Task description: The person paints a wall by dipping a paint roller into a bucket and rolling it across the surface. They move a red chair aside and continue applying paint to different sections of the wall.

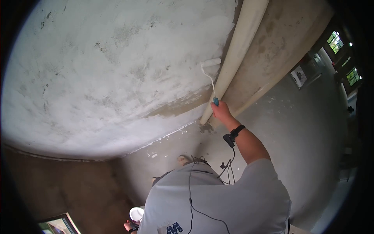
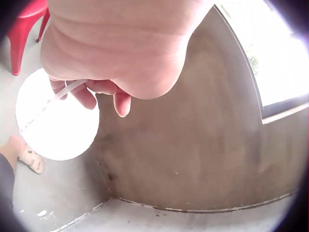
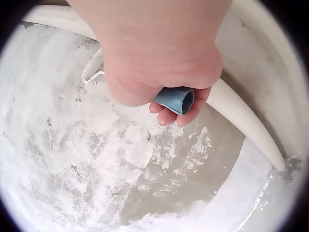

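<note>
My right hand (image 1: 223, 112) grips the blue handle (image 3: 174, 99) of a small paint roller, its fingers wrapped round it. The roller's white sleeve (image 1: 211, 62) lies against the upper wall, close beside a pale vertical pipe (image 1: 241, 37). On the wall (image 1: 117, 78), white paint covers most of the surface, with dark specks and a bare grey-brown patch (image 3: 188, 169) low down near the pipe. At the lower left, my left hand (image 2: 116, 58) holds the thin handle strip (image 2: 73, 89) of a round white bucket (image 2: 58, 140) with curled fingers. Glare hides the bucket's contents.
A brown unpainted wall (image 2: 169, 154) with a window (image 2: 275, 53) stands on the left. A red stool (image 2: 21, 34) is behind the bucket. Black cables (image 1: 191, 201) hang over the person's shirt. White splashes dot the grey floor (image 1: 280, 128).
</note>
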The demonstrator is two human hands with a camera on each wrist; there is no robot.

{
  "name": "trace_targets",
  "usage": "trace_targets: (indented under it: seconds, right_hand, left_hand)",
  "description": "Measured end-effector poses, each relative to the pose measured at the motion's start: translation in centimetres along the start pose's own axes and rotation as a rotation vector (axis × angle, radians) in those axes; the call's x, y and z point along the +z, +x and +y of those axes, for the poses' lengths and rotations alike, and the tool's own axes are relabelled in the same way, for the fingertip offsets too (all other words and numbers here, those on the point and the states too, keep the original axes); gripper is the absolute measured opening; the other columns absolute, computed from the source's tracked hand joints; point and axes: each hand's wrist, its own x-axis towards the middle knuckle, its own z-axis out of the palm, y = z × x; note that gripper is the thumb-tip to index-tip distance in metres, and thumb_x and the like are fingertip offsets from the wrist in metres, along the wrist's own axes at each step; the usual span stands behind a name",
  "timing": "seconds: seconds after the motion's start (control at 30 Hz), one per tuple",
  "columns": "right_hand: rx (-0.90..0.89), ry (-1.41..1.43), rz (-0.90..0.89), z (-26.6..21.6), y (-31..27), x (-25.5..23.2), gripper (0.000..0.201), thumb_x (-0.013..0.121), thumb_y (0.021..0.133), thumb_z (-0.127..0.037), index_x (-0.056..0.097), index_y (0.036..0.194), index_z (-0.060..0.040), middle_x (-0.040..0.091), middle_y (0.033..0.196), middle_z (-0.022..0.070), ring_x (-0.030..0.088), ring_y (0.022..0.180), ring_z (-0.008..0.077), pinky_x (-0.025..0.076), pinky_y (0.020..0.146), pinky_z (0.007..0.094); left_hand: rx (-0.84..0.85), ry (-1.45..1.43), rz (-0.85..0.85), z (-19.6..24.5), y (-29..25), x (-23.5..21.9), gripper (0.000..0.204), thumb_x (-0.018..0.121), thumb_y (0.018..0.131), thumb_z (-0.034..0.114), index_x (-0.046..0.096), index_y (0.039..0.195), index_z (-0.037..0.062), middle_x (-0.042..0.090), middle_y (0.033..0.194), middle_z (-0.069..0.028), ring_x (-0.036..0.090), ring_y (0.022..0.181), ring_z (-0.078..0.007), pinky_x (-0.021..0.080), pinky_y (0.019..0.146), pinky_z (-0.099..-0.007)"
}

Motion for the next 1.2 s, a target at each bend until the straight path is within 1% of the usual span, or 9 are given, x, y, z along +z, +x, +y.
trace_targets:
  seconds: [0.07,0.1,0.13,0.33,0.53,0.77,1.0,1.1,1.2]
  right_hand:
    - [-0.175,-0.073,0.078,0.7,2.1,0.2,0.031,0.059,0.09,-0.028,0.055,0.079,0.0018,0.057,0.062,0.0146,0.06,0.062,0.0254,0.046,0.061,0.0389]
    - [-0.342,-0.149,0.163,0.2,2.5,0.2,0.031,0.058,0.091,-0.028,0.056,0.082,0.0016,0.057,0.063,0.0156,0.06,0.063,0.0278,0.046,0.062,0.0394]
    - [-0.343,-0.148,0.16,-0.4,2.8,0.0,0.031,0.058,0.091,-0.028,0.056,0.082,0.0016,0.057,0.063,0.0156,0.06,0.063,0.0278,0.046,0.062,0.0394]
    - [-0.294,-0.199,0.193,-2.7,3.1,-0.3,0.037,0.058,0.092,-0.033,0.058,0.077,0.0014,0.06,0.066,0.0178,0.06,0.064,0.0328,0.047,0.064,0.0405]
    - [-0.184,-0.323,0.128,7.3,4.0,0.4,0.043,0.056,0.092,-0.037,0.061,0.075,0.0024,0.063,0.071,0.0224,0.061,0.072,0.0414,0.048,0.068,0.0452]
    - [0.06,-0.542,-0.066,17.8,3.9,-1.5,0.046,0.058,0.087,-0.043,0.065,0.082,0.0015,0.065,0.073,0.0228,0.064,0.073,0.0411,0.05,0.069,0.0447]
    - [0.031,-0.742,0.078,17.8,3.2,-3.1,0.043,0.059,0.085,-0.043,0.066,0.087,-0.0009,0.067,0.089,0.0228,0.064,0.088,0.0411,0.051,0.077,0.048]
    - [0.045,-0.653,0.067,16.2,3.4,-3.5,0.038,0.059,0.085,-0.04,0.065,0.086,-0.0026,0.066,0.09,0.0228,0.063,0.089,0.0412,0.051,0.077,0.0483]
    - [-0.083,-0.728,0.103,17.7,5.3,-3.7,0.033,0.057,0.087,-0.036,0.063,0.085,-0.0034,0.065,0.086,0.0245,0.061,0.085,0.0441,0.049,0.074,0.0493]
  left_hand:
    - [0.018,0.057,-0.057,-0.3,1.4,-1.6,0.02,0.04,0.081,0.043,0.053,0.091,0.0313,0.049,0.098,0.0015,0.049,0.086,-0.0201,0.036,0.083,-0.0507]
    - [0.135,0.02,0.067,-0.8,-1.4,-0.2,0.023,0.043,0.082,0.024,0.059,0.093,0.0132,0.057,0.098,-0.0032,0.052,0.082,-0.02,0.043,0.079,-0.0413]
    - [0.251,-0.015,0.194,-3.3,-14.0,4.3,0.025,0.046,0.083,0.005,0.065,0.095,-0.0049,0.065,0.098,-0.0079,0.056,0.078,-0.0198,0.049,0.074,-0.0319]
    - [0.07,-0.094,0.061,-2.5,-0.5,-0.9,0.022,0.045,0.081,0.022,0.059,0.092,0.0101,0.058,0.096,-0.0041,0.053,0.081,-0.0203,0.044,0.076,-0.0387]
    - [-0.135,-0.193,-0.08,-3.2,0.8,-3.9,0.019,0.043,0.079,0.041,0.052,0.088,0.0281,0.049,0.093,0.0005,0.049,0.084,-0.0208,0.038,0.078,-0.047]
    - [0.068,-0.054,0.052,-4.9,-2.2,-3.9,0.019,0.04,0.086,0.038,0.054,0.082,0.0263,0.052,0.09,0.0095,0.048,0.092,-0.0139,0.034,0.09,-0.049]
    - [0.063,-0.147,0.041,-6.4,-9.1,-2.3,0.017,0.047,0.086,0.037,0.049,0.09,0.0209,0.05,0.079,0.0066,0.049,0.089,-0.0157,0.031,0.095,-0.049]
    - [0.085,-0.227,0.187,-7.8,-15.9,-0.6,0.026,0.065,0.083,0.031,0.061,0.094,0.0074,0.063,0.087,-0.0078,0.06,0.068,-0.024,0.053,0.062,-0.0397]
    - [-0.012,-0.174,0.168,-7.6,-12.5,-0.8,0.027,0.051,0.084,0.037,0.048,0.094,0.0116,0.054,0.081,-0.0001,0.055,0.082,-0.0215,0.039,0.083,-0.0466]
